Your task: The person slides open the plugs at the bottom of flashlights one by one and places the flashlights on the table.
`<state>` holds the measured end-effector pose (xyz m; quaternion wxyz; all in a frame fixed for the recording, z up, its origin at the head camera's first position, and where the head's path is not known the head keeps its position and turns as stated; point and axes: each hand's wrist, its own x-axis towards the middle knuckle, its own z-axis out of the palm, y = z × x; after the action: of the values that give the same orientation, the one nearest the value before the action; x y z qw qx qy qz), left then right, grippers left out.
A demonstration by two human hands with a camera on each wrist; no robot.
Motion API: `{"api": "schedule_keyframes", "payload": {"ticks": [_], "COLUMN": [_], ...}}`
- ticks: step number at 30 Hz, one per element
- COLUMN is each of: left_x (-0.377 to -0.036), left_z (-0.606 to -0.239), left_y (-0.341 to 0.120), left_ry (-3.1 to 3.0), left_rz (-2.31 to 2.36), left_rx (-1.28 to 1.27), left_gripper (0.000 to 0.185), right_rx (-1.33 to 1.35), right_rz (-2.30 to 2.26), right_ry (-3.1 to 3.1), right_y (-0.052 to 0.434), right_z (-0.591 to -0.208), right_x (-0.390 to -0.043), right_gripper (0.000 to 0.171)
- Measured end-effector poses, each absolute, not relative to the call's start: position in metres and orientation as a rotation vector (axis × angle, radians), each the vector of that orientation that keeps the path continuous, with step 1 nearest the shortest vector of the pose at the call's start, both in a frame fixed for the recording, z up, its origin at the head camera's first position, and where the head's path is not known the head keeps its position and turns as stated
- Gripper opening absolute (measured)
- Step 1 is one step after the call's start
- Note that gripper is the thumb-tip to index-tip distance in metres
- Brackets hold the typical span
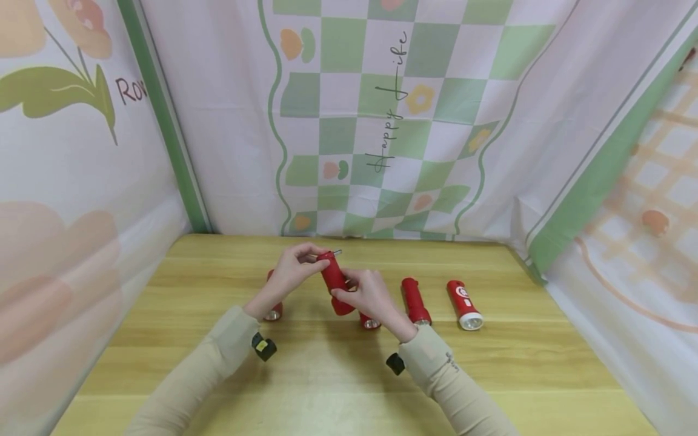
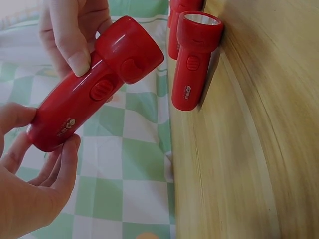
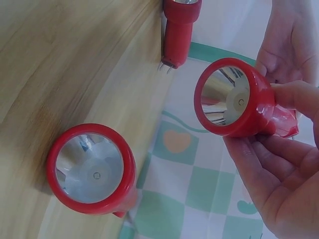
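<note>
Both hands hold one red flashlight (image 1: 334,275) above the table, tilted. My left hand (image 1: 294,269) pinches its tail end, where metal plug prongs (image 1: 337,252) stick out. Close to the lamp head, my right hand (image 1: 373,298) grips the body between thumb and fingers. In the left wrist view the held flashlight (image 2: 75,112) shows a ribbed slide switch (image 2: 101,89) and a small pale logo. The right wrist view looks into its round reflector (image 3: 234,99).
Other flashlights lie on the wooden table (image 1: 305,375): a red one (image 1: 274,312) behind the left wrist, one (image 1: 369,321) partly hidden by the right hand, another (image 1: 414,300) to the right, and a red one with a white head (image 1: 463,306) farthest right. A checked curtain (image 1: 382,121) hangs behind.
</note>
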<state>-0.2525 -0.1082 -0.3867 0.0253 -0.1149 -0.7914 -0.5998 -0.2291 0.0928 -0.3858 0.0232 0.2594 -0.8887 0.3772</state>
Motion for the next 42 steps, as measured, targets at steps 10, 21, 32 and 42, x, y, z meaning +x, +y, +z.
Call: {"api": "schedule_keyframes", "payload": {"ticks": [10, 21, 32, 42], "left_x": [-0.253, -0.254, -0.258, -0.264], "left_z": [-0.391, -0.387, -0.385, -0.385], "left_y": [-0.110, -0.111, -0.112, -0.111], "left_ry": [-2.450, -2.464, -2.541, -2.532], "left_rz": [-1.850, -1.843, -1.815, -1.929], "left_rx": [-0.372, -0.394, -0.419, -0.380], "left_gripper": [0.026, 0.027, 0.029, 0.027], "right_rx": [0.765, 0.728, 0.711, 0.669], "right_rz": [1.167, 1.223, 1.267, 1.324], "right_ry": [-2.788, -2.808, -2.845, -2.887], "right_y": [0.092, 0.089, 0.088, 0.086], "right_z": [-0.387, -0.386, -0.387, -0.389], "right_x": [-0.229, -0.229, -0.231, -0.234], "right_gripper": [0.029, 0.027, 0.032, 0.033]}}
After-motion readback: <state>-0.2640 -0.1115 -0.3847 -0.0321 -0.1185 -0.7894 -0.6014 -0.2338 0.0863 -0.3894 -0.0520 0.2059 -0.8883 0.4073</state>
